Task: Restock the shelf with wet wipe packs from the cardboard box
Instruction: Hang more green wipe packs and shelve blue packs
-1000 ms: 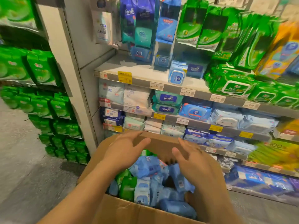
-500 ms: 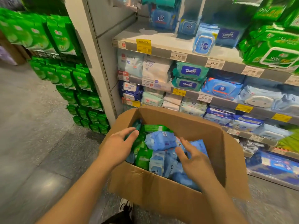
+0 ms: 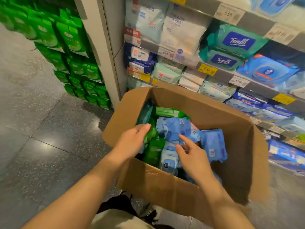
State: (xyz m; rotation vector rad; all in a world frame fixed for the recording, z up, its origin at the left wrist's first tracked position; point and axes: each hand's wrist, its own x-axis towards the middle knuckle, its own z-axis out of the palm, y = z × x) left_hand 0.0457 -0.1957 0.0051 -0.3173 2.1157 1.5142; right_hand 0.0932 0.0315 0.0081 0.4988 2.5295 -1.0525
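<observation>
Green packs stacked beside a grey speckled floor.

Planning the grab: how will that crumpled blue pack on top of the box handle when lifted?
The blue pack looks wrinkled, so probably soft and floppy. Its glossy film may be slippery. Lying loose on the pile near the right hand, it should lift freely.
</observation>
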